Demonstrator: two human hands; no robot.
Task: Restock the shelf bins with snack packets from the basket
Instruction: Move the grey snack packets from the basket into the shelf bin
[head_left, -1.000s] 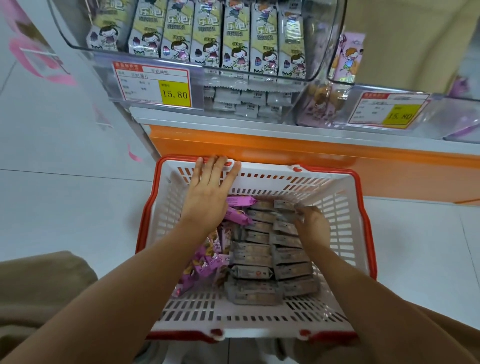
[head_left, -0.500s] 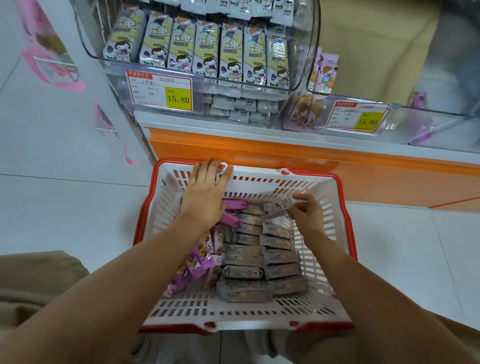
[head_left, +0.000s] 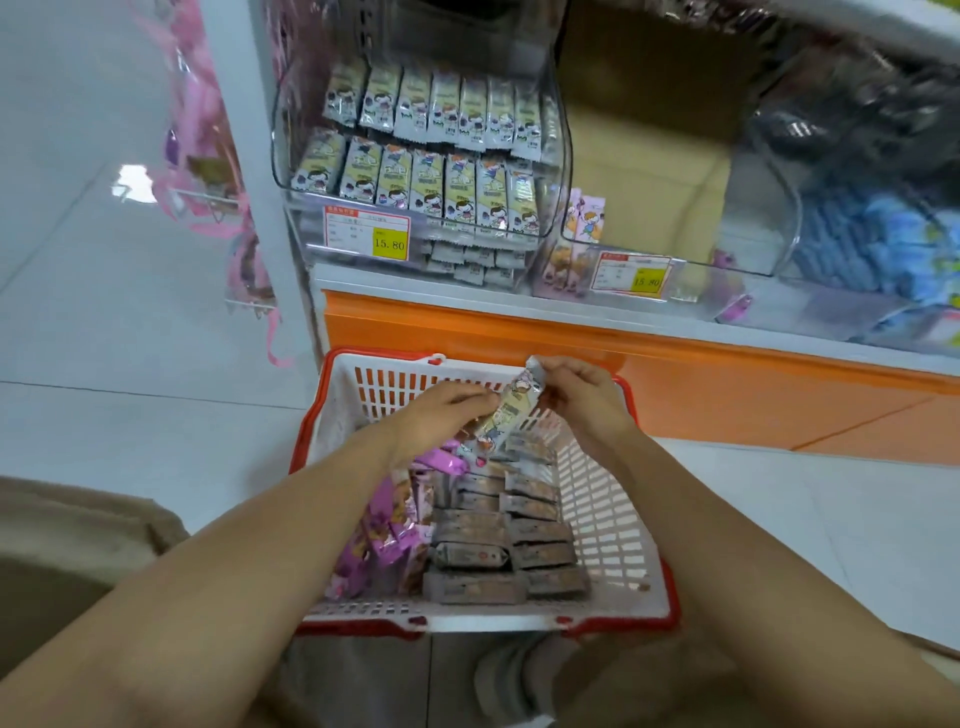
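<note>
A white basket with a red rim (head_left: 613, 525) stands on the floor below the shelf. It holds rows of grey-brown snack packets (head_left: 514, 535) and pink packets (head_left: 379, 535) on the left. Above the basket's far end, my right hand (head_left: 582, 400) pinches the top of a long pale snack packet (head_left: 506, 413). My left hand (head_left: 447, 410) pinches the same packet at its left side. The packet hangs tilted. A clear shelf bin (head_left: 415, 161) above is filled with matching pale packets. The clear bin (head_left: 654, 171) beside it holds a few pink packets (head_left: 587, 218).
An orange shelf base (head_left: 675, 374) runs behind the basket. Price tags (head_left: 369, 234) with 15.80 hang under the bins. Pink ribbon goods (head_left: 208, 156) hang on the shelf's left end. Blue packets (head_left: 872, 249) fill a bin at the right. White floor tiles lie left and right.
My right hand lifted a pale packet out of the basket, and my left hand left the pink packets and took hold of it too. The view tilted up toward the shelf.
</note>
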